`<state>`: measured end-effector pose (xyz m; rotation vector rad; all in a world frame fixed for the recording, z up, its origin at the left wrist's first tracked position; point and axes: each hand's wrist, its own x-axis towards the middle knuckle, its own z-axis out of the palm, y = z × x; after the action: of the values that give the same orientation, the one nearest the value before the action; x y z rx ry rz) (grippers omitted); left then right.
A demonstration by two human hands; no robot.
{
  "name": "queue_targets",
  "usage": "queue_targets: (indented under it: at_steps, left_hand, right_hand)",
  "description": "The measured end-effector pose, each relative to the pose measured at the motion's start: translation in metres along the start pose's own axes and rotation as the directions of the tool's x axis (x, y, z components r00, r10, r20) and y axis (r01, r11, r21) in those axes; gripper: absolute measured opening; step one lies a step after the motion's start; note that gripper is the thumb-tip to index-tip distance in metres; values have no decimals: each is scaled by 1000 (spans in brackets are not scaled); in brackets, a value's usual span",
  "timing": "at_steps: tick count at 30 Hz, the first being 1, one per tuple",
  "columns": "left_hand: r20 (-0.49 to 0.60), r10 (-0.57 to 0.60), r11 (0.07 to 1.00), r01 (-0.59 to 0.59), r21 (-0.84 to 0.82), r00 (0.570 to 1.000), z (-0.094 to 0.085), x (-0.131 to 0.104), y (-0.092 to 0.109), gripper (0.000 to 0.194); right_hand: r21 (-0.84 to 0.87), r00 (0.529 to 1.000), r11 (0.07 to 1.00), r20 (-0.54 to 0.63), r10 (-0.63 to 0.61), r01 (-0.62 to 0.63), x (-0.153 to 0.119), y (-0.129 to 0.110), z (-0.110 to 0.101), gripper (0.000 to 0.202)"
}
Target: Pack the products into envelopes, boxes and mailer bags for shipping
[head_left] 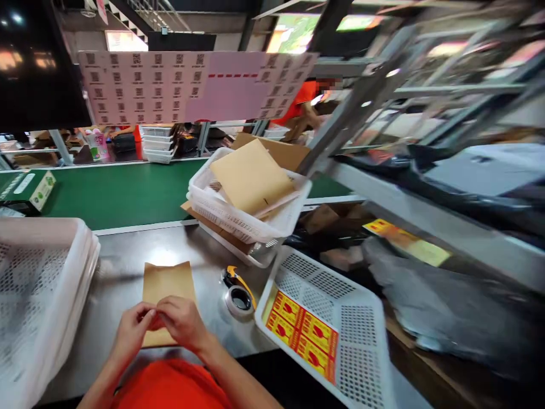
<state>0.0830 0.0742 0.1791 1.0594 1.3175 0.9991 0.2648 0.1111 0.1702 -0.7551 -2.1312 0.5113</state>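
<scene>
A brown paper envelope [167,284] lies flat on the steel table [119,284] in front of me. My left hand [131,330] and my right hand [182,321] meet over its near end, fingers curled together and pinching at the envelope's near edge. What lies between the fingertips is hidden. A tape dispenser [238,292] with a yellow handle rests just right of the envelope.
White perforated baskets: a stack at left [38,295], one holding brown envelopes [251,199], one with red-yellow stickers [327,324]. Green conveyor belt [123,193] behind carries a green box [29,190]. Metal rack with dark bags at right [426,227]. A person in orange stands beyond.
</scene>
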Motion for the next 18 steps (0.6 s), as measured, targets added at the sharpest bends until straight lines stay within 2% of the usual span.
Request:
queue_targets:
  at_steps: [3,7,12,18]
  left_hand:
    - [36,-28,999,26,34,999,-4,1,-8,56]
    - [83,-66,997,62,46,994,-7,6,-15,57]
    - [110,-151,988,152,2,982,-5,6,-18,60]
    - [129,-237,963,251,-103,963,-3,1,-24,60]
  right_hand:
    - [-112,998,992,36,-50,54,-6,6,8,22]
    - [-209,993,977,119,-5,30,-14,12,14,22]
    - [-218,985,975,152,77,-43,-22,12,18,21]
    - [-236,991,972,134,22,10,-27,15,23,16]
